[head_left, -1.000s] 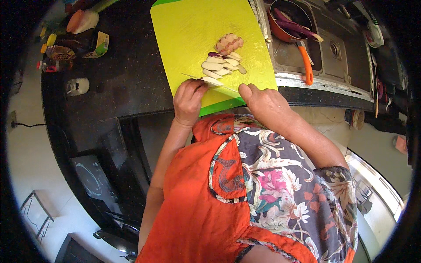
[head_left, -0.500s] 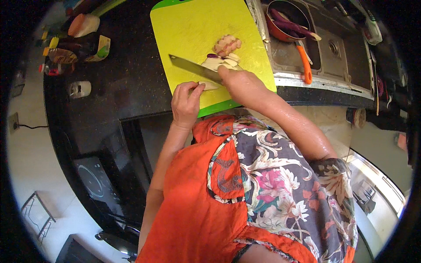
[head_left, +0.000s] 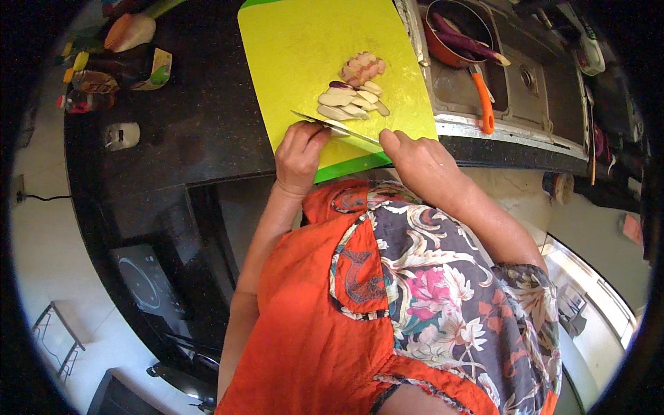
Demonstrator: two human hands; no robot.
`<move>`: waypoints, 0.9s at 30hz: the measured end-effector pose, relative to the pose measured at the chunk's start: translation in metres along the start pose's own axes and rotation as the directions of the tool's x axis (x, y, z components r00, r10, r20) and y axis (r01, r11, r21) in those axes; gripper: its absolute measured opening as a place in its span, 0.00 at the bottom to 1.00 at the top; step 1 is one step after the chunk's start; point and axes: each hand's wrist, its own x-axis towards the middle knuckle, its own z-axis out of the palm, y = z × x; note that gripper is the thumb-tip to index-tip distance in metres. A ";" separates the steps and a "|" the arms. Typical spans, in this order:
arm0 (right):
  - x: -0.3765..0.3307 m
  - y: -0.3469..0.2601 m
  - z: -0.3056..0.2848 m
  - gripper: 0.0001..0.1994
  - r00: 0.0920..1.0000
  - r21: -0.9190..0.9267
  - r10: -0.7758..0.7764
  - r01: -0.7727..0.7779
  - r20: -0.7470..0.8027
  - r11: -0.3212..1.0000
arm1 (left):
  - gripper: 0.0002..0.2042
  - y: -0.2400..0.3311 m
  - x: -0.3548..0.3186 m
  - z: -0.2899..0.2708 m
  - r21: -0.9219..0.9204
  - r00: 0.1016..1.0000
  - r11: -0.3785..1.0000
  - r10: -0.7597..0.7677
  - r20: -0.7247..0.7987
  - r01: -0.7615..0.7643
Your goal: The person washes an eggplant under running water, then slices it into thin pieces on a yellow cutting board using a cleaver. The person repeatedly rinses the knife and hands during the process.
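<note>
A black counter (head_left: 194,131) fills the upper left of the frame, with a yellow-green cutting board (head_left: 311,41) at top centre. A red pot (head_left: 449,34) with an orange handle sits in the sink at upper right. The right hand (head_left: 422,162), fingers closed round the handle, holds a knife (head_left: 335,126) just above centre. The left hand (head_left: 299,155), fingers curled, touches the blade's left end. Pale vegetable slices (head_left: 349,104) lie just above the blade.
</note>
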 end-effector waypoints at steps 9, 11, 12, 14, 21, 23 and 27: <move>0.060 -0.013 0.031 0.08 0.973 0.100 -0.110 0.132 -0.203 0.986 | 0.09 0.007 0.000 -0.005 0.018 0.998 0.999 -0.041 0.044 0.040; 0.065 -0.008 0.028 0.07 0.990 0.121 -0.057 0.073 -0.130 0.990 | 0.10 0.006 -0.008 -0.007 -0.012 0.999 0.999 -0.030 0.028 0.030; 0.066 -0.006 0.026 0.07 0.995 0.128 -0.033 0.045 -0.091 0.991 | 0.10 0.006 -0.012 -0.007 -0.026 0.999 0.999 -0.028 0.017 0.028; 0.057 -0.004 0.018 0.08 0.992 0.115 -0.031 0.045 -0.126 0.992 | 0.11 0.006 -0.014 -0.006 -0.048 0.998 0.997 -0.057 -0.009 0.057; 0.011 -0.006 0.007 0.10 0.999 -0.012 -0.011 0.011 -0.037 1.000 | 0.11 0.005 -0.013 -0.002 -0.001 0.998 0.998 -0.061 0.006 0.061; 0.001 -0.003 0.007 0.10 1.000 -0.044 -0.024 0.024 0.002 0.999 | 0.10 0.006 -0.013 -0.002 0.017 0.998 0.998 -0.061 0.015 0.061; -0.003 -0.002 0.009 0.11 0.999 -0.095 -0.015 0.019 0.048 0.995 | 0.10 0.004 -0.016 0.000 0.039 0.997 0.997 -0.066 0.028 0.065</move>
